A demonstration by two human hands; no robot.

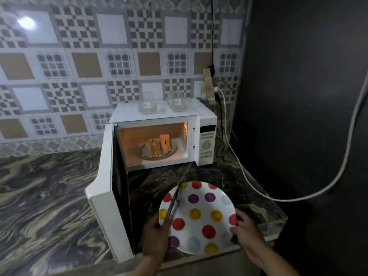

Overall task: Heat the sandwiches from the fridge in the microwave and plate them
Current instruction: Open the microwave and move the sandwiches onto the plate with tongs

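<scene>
The white microwave point(206, 136) stands on the marble counter with its door point(103, 188) swung open to the left and its light on. Inside, several sandwich halves point(159, 145) stand upright on the glass turntable point(147, 155). In front of it a white plate with coloured dots point(201, 216) is held over the counter edge. My right hand point(246, 235) grips the plate's right rim. My left hand point(156, 236) is at its left rim and holds metal tongs point(174, 202) that lie across the plate.
Two clear glass containers point(148, 104) point(176, 102) sit on top of the microwave. A power strip point(209, 84) hangs on the tiled wall, with a white cable point(298, 199) looping right. A dark wall closes the right side. Marble counter point(49, 196) stretches left.
</scene>
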